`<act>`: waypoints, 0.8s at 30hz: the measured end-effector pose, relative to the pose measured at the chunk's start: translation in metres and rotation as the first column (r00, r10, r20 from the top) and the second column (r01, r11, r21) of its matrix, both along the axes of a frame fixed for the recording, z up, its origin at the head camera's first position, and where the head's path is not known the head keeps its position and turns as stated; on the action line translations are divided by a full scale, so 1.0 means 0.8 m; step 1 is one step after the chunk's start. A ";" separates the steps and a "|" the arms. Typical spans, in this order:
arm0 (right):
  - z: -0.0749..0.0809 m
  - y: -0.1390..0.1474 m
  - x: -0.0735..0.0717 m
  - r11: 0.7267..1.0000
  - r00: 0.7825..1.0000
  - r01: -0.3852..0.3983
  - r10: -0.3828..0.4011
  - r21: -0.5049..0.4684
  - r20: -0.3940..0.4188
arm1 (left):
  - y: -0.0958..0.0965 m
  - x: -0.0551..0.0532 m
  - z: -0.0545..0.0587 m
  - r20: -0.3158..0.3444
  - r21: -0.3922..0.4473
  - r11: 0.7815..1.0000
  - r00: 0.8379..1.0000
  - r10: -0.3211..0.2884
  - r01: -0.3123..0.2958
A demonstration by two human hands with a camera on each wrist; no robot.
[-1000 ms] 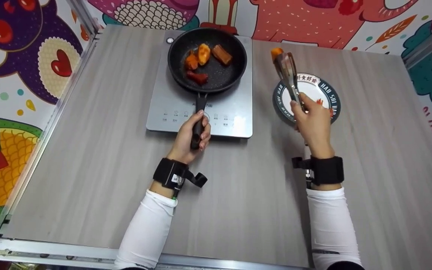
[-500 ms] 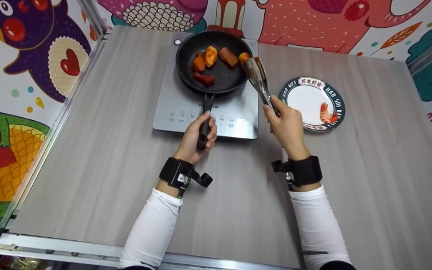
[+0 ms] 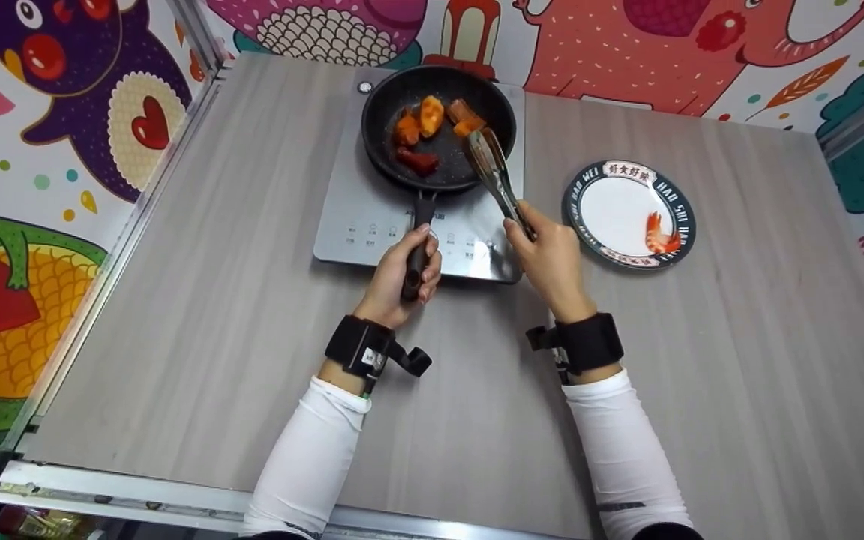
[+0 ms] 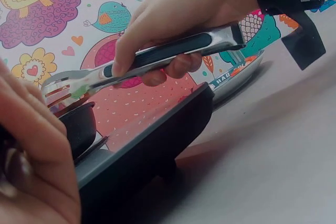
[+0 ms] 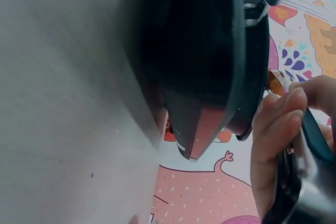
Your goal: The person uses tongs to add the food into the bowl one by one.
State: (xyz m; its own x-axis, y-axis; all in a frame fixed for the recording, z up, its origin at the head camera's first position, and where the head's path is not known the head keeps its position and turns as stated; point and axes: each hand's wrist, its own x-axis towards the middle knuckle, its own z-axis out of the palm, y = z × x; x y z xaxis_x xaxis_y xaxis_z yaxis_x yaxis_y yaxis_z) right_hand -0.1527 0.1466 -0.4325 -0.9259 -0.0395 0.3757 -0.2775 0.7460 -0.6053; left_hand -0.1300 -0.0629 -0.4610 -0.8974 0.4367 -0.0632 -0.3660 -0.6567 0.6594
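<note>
My left hand (image 3: 404, 274) grips the black handle of a frying pan (image 3: 451, 169), which sits on a silver induction cooktop (image 3: 372, 217). In the pan lie several orange and reddish-brown food pieces (image 3: 432, 116). With my right hand (image 3: 550, 259) I hold metal tongs (image 3: 499, 180), their tips down over the pan's right side. An orange piece (image 3: 468, 126) lies at the tips, against a brown one; whether the tongs still pinch it I cannot tell. In the left wrist view the right hand (image 4: 157, 35) wraps round the tongs' dark grip.
A white plate (image 3: 612, 210) with a dark patterned rim stands right of the cooktop, a red shrimp (image 3: 659, 234) on its right side. A cartoon-printed wall (image 3: 627, 45) runs along the back. A metal rail (image 3: 124, 491) edges the table in front.
My right hand has carried the tongs and the orange piece leftward from above the plate into the pan. The left hand keeps its grip on the handle. The head view has shifted slightly.
</note>
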 end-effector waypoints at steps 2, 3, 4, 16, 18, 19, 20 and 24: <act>0.000 0.000 -0.001 1.000 1.000 -0.004 0.004 0.008 -0.007 | 0.000 0.000 0.000 -0.004 -0.001 1.000 1.000 0.000 0.000; 0.001 0.000 -0.001 1.000 1.000 -0.004 0.004 0.014 -0.010 | 0.000 0.000 0.000 -0.006 -0.001 1.000 1.000 0.001 -0.001; 0.001 0.001 -0.001 1.000 1.000 -0.004 0.004 0.021 -0.012 | 0.000 0.000 0.000 -0.007 -0.002 1.000 1.000 0.003 -0.003; 0.018 0.006 -0.007 0.994 0.998 -0.041 0.036 0.100 0.046 | 0.001 -0.001 0.000 -0.008 0.004 1.000 1.000 0.012 -0.012; 0.023 0.007 -0.009 0.993 0.996 -0.052 0.043 0.103 0.083 | 0.001 -0.001 -0.001 -0.008 0.004 1.000 1.000 0.012 -0.012; 0.025 0.008 -0.010 0.993 0.994 -0.059 0.048 0.106 0.102 | 0.001 -0.001 -0.001 -0.008 0.002 1.000 1.000 0.013 -0.013; 0.027 0.008 -0.012 0.992 0.992 -0.069 0.056 0.109 0.117 | 0.001 -0.001 -0.001 -0.007 0.002 1.000 1.000 0.014 -0.013; 0.036 0.008 -0.019 0.987 0.981 -0.098 0.074 0.129 0.179 | 0.002 0.000 -0.002 -0.005 -0.003 1.000 1.000 0.017 -0.017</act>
